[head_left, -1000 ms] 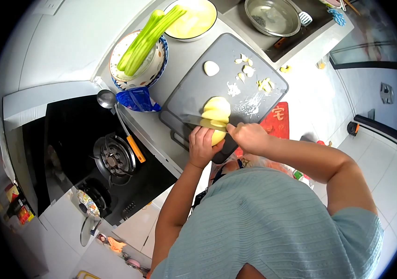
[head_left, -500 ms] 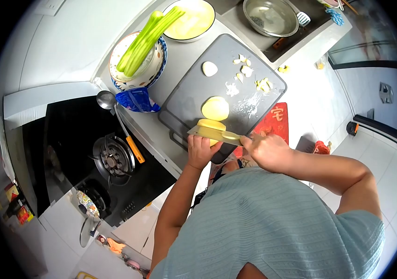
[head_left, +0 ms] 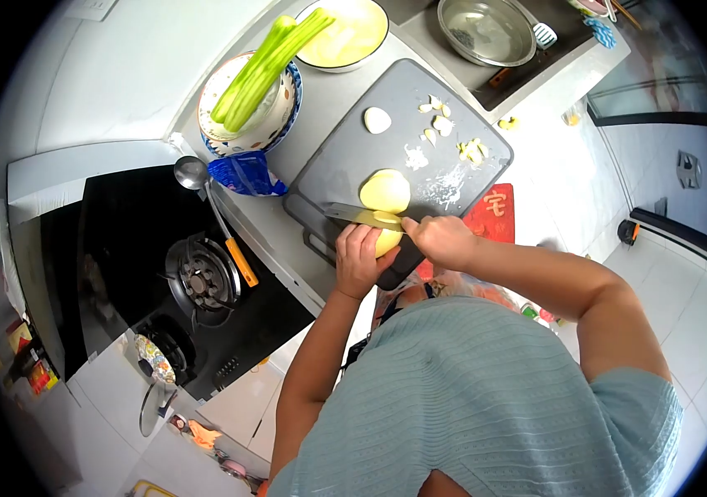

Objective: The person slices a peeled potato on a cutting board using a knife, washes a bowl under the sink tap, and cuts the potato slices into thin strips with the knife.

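My right hand (head_left: 443, 242) is wrapped round the handle of a knife (head_left: 359, 215), whose wide blade points left. Below the blade, my left hand (head_left: 358, 255) grips a peeled yellow potato (head_left: 387, 241) on the grey cutting board (head_left: 333, 166). The blade lies along the potato's upper side, with a yellow slice against it. Just above the blade sits a cut yellow piece (head_left: 385, 191). Farther up the board are a pale round slice (head_left: 377, 120), garlic pieces (head_left: 442, 125), more chopped bits (head_left: 473, 151) and white crumbs.
Celery stalks (head_left: 264, 74) lie across stacked bowls (head_left: 207, 108) beside a yellow-filled bowl (head_left: 345, 35). A blue bag (head_left: 246, 174) and a ladle (head_left: 191, 172) are near the black stove (head_left: 130, 240). A steel basin (head_left: 486, 31) sits in the sink (head_left: 420, 33).
The knife dipped toward my body with a slice on it, then came back up onto the potato. My right hand moved down-right and returned. My left hand stayed on the potato.
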A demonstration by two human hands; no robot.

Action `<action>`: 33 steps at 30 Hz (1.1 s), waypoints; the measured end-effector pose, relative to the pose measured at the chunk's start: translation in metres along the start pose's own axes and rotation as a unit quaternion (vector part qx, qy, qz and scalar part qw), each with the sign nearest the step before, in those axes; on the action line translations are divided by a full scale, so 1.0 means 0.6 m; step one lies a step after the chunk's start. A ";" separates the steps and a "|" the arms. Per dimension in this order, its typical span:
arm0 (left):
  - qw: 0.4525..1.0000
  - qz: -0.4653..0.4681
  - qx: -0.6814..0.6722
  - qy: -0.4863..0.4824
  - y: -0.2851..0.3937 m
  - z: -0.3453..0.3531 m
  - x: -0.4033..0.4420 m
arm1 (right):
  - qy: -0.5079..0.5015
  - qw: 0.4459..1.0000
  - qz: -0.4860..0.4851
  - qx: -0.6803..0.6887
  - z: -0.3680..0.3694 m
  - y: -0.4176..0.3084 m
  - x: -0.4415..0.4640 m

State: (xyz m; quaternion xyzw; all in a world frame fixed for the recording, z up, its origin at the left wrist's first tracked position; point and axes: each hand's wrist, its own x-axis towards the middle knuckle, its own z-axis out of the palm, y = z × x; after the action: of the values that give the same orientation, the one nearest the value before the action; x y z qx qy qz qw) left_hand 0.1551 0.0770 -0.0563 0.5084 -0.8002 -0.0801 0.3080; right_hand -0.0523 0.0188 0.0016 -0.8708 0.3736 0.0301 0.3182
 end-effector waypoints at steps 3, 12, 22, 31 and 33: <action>1.000 -0.008 -0.001 0.008 0.008 -0.007 0.005 | -0.009 1.000 -0.001 -0.001 0.000 0.005 0.005; 1.000 -0.008 0.012 -0.016 -0.005 0.010 -0.026 | -0.013 1.000 0.004 -0.026 -0.085 -0.043 -0.091; 1.000 -0.002 0.019 -0.009 -0.001 0.007 -0.019 | -0.041 0.999 0.006 -0.017 -0.058 -0.033 -0.065; 1.000 -0.016 -0.003 0.002 0.007 -0.008 0.003 | -0.021 1.000 0.011 -0.017 0.011 0.010 -0.009; 1.000 -0.015 -0.011 -0.002 0.011 -0.012 0.002 | -0.022 1.000 0.007 0.001 -0.003 0.008 -0.007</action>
State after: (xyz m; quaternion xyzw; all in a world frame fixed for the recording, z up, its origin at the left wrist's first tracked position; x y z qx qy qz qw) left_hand 0.1538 0.0805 -0.0471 0.5169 -0.7921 -0.0949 0.3105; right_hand -0.0591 0.0177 0.0018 -0.8670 0.3726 0.0506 0.3270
